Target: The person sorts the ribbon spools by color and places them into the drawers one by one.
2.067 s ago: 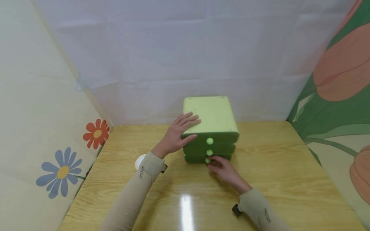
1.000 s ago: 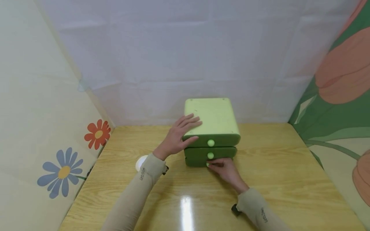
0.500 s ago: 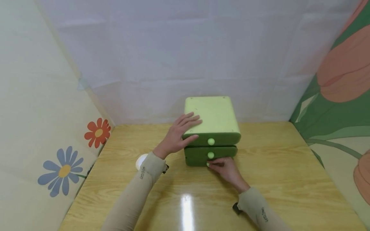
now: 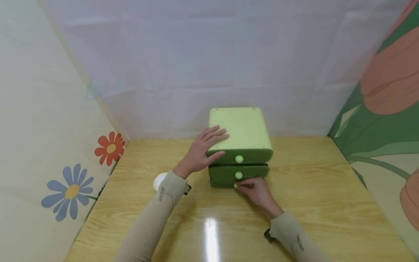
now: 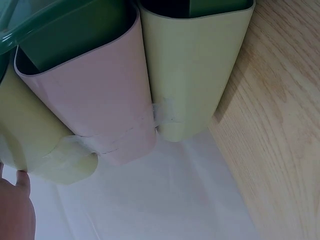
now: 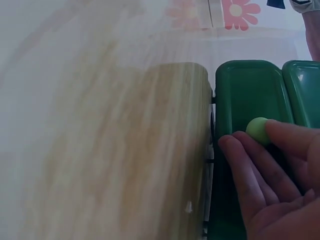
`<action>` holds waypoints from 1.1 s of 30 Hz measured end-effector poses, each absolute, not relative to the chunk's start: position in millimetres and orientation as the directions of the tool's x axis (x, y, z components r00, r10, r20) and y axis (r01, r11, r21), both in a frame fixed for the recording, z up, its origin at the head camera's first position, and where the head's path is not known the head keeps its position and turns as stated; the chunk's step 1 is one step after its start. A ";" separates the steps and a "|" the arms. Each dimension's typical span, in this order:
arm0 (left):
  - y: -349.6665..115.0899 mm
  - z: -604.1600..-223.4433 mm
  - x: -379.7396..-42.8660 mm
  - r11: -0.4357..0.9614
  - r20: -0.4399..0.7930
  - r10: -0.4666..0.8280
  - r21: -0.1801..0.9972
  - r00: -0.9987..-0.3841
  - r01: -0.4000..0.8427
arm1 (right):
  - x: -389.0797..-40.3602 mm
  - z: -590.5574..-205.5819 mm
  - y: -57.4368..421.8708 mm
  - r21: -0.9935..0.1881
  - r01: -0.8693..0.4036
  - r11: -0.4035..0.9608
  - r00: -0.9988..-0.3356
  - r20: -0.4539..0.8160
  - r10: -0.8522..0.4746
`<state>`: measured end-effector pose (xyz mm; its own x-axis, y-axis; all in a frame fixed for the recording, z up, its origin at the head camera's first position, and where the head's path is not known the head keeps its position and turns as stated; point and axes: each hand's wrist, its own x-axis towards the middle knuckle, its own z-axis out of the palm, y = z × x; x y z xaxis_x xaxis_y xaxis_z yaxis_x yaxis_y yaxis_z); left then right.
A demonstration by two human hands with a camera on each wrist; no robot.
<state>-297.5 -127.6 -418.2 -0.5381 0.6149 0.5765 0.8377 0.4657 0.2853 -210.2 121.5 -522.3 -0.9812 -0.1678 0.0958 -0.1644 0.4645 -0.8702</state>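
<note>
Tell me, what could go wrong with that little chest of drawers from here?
The bottom knob is small and round, so the right hand might slip off it. The left hand rests toward one side of the chest of drawers, so a hard pull could twist it. What looks like clear tape bridges the pink tier and its neighbour; it might peel under strain.

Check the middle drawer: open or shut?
Open, at least partly: the left wrist view shows the middle drawer jutting out past the rim of its pink shell.
</note>
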 end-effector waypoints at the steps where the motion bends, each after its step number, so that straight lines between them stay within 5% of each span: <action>1: -127.5 -418.0 -297.7 0.464 0.579 0.615 0.284 -0.536 0.839 | -209.9 -521.7 121.4 -0.866 -0.165 0.472 -0.981 0.097 -0.166; 33: -127.4 -415.0 -297.4 0.461 0.568 0.621 0.291 -0.539 0.838 | -203.8 -518.7 122.1 -0.848 -0.208 0.488 -0.969 0.111 -0.221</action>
<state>-297.4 -127.4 -415.0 -0.5392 0.6214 0.5685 0.8382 0.4613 0.2908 -203.8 122.1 -518.7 -0.9690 -0.2208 0.1108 -0.2081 0.4877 -0.8479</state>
